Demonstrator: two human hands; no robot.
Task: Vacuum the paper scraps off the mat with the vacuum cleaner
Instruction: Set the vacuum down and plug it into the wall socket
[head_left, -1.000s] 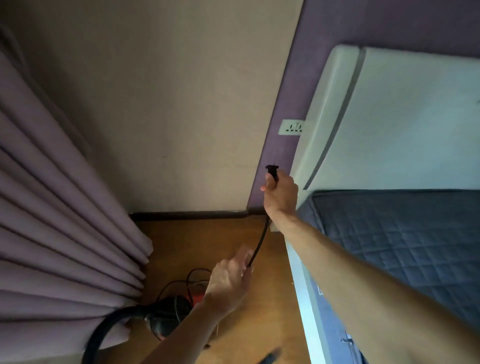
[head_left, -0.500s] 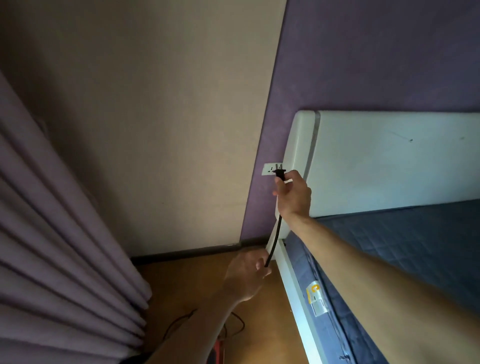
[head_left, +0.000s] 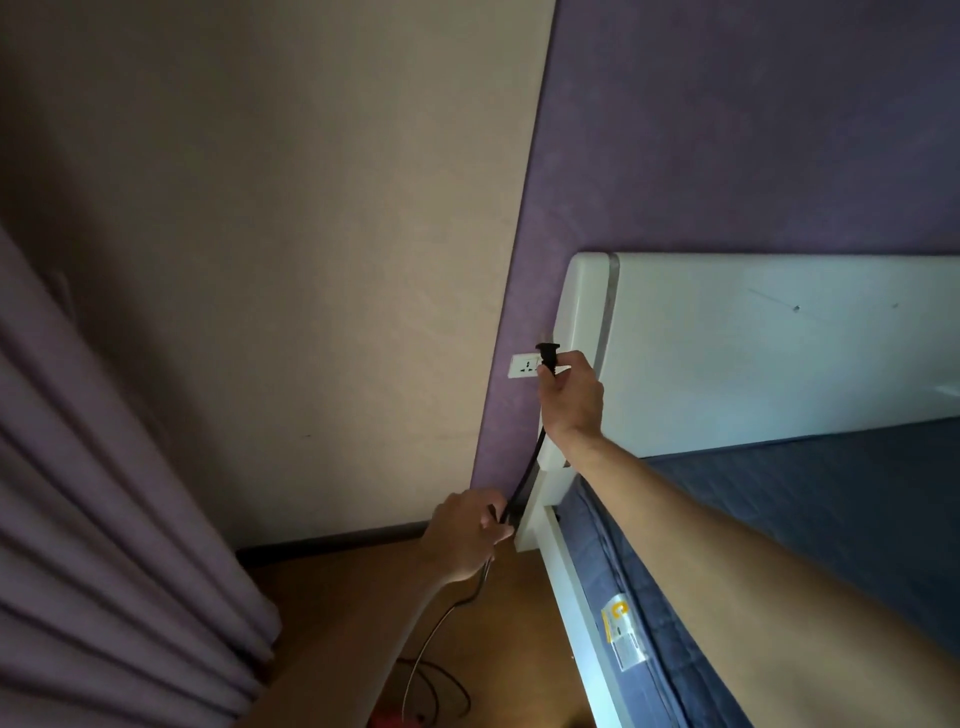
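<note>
My right hand grips the black plug of the vacuum cleaner's power cord, right in front of the white wall socket on the purple wall. The prongs point up and are not in the socket. The black cord runs down from that hand to my left hand, which pinches it lower down beside the bed post. Below that the cord trails in loops on the wooden floor. A red bit of the vacuum cleaner shows at the bottom edge. The mat and paper scraps are out of view.
A white headboard and a bed with a dark blue quilted cover fill the right side. Purple curtains hang on the left. A beige wall meets the purple wall in the corner.
The view has tilted up and the vacuum cleaner has slid out of frame. My right hand has carried the plug up to the socket; my left hand has slid up along the cord.
</note>
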